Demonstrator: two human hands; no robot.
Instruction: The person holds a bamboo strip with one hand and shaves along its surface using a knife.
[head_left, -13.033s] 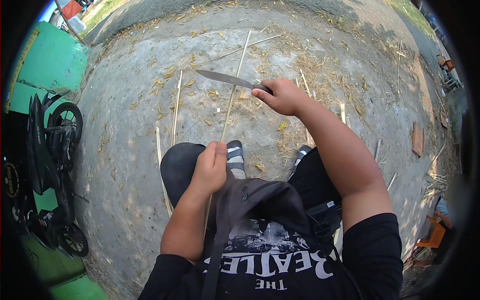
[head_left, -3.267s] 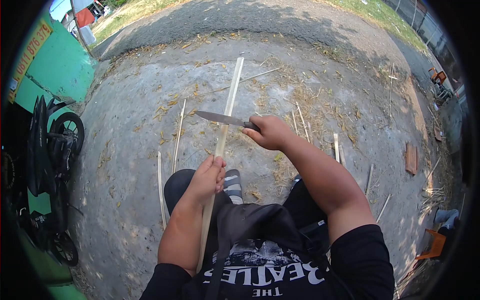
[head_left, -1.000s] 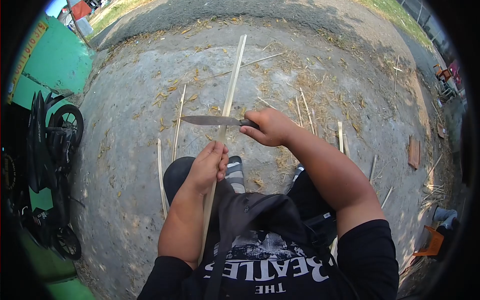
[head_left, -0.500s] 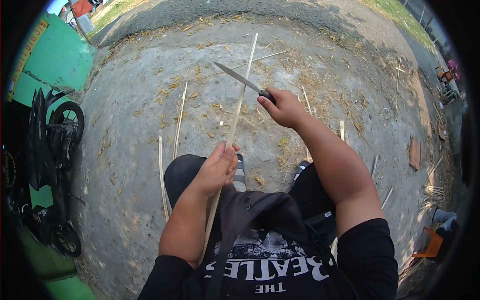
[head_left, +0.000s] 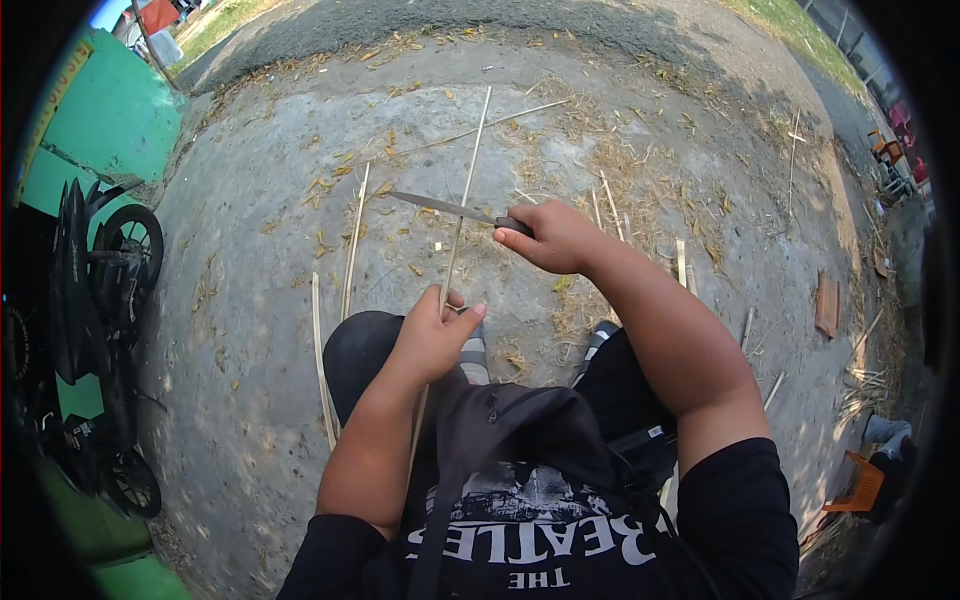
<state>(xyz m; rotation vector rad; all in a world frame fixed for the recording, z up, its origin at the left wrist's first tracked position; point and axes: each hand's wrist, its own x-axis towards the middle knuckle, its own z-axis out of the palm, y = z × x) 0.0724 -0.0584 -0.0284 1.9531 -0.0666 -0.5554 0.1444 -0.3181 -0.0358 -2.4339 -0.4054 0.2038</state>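
Observation:
My left hand (head_left: 428, 340) is closed around a long, thin, pale strip that looks like bamboo (head_left: 472, 165), with the thumb sticking out to the right. The strip slants up and away from me, and its lower end runs down past my left forearm. In my right hand (head_left: 555, 240) is a knife (head_left: 430, 203), gripped by its dark handle. The blade points left and crosses the strip above my left hand. Whether the edge touches the strip or only passes over it, I cannot tell.
More pale strips (head_left: 357, 240) lie on the concrete ground (head_left: 250, 330), to the left and right of my legs. Dry leaves and shavings (head_left: 640, 180) are scattered ahead. A motorcycle (head_left: 110, 300) stands at the left, and an orange chair (head_left: 856, 485) is at the right edge.
The knife has come closer to me and left along the strip, its blade now more level. The strip looks narrower, its top end lower, and my left thumb has moved outward.

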